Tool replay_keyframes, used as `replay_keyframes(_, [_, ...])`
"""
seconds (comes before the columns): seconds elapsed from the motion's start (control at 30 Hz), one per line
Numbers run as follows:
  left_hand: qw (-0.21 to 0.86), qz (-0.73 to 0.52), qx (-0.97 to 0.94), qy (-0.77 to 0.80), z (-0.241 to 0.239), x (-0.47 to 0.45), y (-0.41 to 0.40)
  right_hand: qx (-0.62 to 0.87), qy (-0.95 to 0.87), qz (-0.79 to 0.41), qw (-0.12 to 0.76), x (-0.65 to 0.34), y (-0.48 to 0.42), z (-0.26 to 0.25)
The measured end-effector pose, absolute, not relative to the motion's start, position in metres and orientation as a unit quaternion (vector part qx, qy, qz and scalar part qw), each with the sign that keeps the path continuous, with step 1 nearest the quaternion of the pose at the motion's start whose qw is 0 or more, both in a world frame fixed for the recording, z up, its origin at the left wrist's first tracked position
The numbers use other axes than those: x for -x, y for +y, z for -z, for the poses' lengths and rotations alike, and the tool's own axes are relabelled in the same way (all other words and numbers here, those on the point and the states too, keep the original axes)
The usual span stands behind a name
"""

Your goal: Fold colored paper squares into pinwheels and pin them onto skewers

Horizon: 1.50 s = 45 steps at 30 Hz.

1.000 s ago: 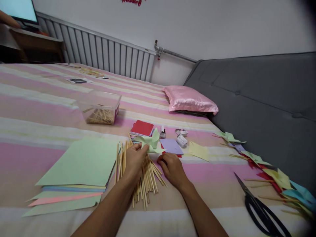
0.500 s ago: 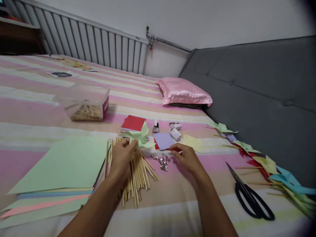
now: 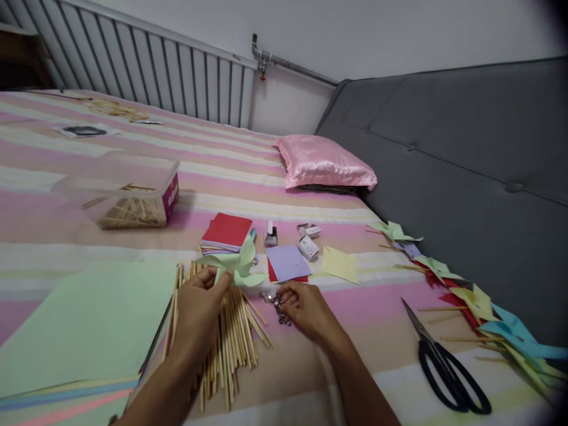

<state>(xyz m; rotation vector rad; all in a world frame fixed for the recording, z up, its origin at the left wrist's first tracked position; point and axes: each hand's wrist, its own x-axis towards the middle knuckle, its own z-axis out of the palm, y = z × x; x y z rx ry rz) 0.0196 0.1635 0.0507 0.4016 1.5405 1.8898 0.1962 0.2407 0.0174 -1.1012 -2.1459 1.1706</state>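
Pinching a green pinwheel point(image 3: 242, 262) is the left hand point(image 3: 199, 303); the right hand point(image 3: 307, 307) curls nearly closed at silvery pieces point(image 3: 284, 320), hold unclear.

Looks like a bedroom in a home, judging by the wide striped bed sheet point(image 3: 222, 165) in pink, white and tan; by the grey padded headboard point(image 3: 452, 124), dimpled with buttons, running along the right; and by the glossy pink pillow point(image 3: 326, 163) lying beside it. Points to a dwelling too with a ribbed radiator point(image 3: 146, 68) along the white wall point(image 3: 377, 35); adds a metal pipe point(image 3: 302, 69) with a small red-handled valve point(image 3: 262, 76).
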Motion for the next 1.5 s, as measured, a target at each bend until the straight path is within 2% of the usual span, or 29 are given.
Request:
replay_keyframes(0.2, [0.258,-0.711,-0.207,0.621,-0.056,-0.019,0.162,0.388,-0.828,-0.341,0.217,-0.189,0.231,-0.03])
replay_keyframes(0.4, [0.228,-0.708,-0.24,0.623,-0.088,-0.015,0.178,0.372,-0.891,-0.25,0.077,-0.177,0.235,-0.064])
replay_keyframes(0.57, [0.216,-0.715,-0.242,0.619,-0.109,-0.014,0.199,0.355,-0.906,-0.231,0.01,-0.154,0.248,-0.095])
replay_keyframes(0.77, [0.216,-0.705,-0.222,0.638,-0.084,-0.01,0.204,0.342,-0.906,-0.247,-0.038,-0.148,0.247,-0.088])
replay_keyframes(0.83, [0.255,-0.685,-0.194,0.654,-0.072,-0.008,0.203,0.353,-0.898,-0.257,-0.057,-0.148,0.246,-0.079])
replay_keyframes(1.07, [0.311,-0.691,-0.183,0.626,-0.064,-0.009,0.199,0.366,-0.908,-0.139,-0.147,-0.139,0.239,-0.08])
replay_keyframes(1.23, [0.331,-0.697,-0.168,0.613,-0.072,-0.015,0.193,0.342,-0.919,-0.137,-0.144,-0.143,0.236,-0.08])
replay_keyframes(1.5, [0.369,-0.692,-0.156,0.6,-0.074,-0.014,0.192,0.369,-0.904,-0.207,-0.061,-0.157,0.251,-0.082])
